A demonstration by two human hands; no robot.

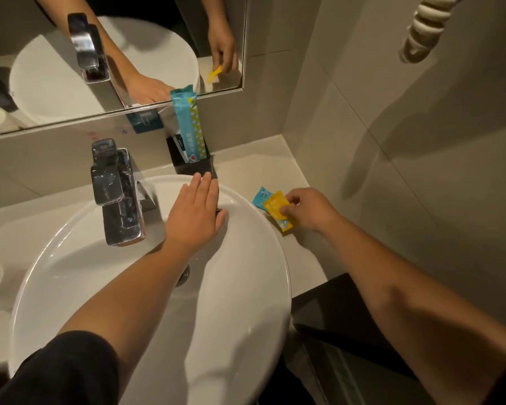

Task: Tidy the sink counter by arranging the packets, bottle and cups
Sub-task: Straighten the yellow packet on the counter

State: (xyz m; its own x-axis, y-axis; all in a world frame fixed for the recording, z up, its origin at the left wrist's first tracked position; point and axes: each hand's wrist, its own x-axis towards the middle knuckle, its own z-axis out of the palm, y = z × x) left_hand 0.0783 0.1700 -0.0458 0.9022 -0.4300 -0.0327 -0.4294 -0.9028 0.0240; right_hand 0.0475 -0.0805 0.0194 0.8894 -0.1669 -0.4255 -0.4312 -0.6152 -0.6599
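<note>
Right hand pinches yellow packet lying over blue packet.

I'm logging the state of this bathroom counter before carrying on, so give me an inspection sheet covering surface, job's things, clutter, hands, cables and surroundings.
Surface: pale counter around a white round basin.
Job's things: yellow packet overlapping a blue packet, right of the basin; tall teal packet upright in a black holder. Bottle not seen; pale round shapes at the left edge too unclear to name.
Clutter: nothing seen.
Hands: left hand flat and open over the basin rim; right hand, fingers pinching the yellow packet.
Cables: coiled white cord on the right wall.
Surroundings: chrome tap, mirror, tiled walls.
</note>
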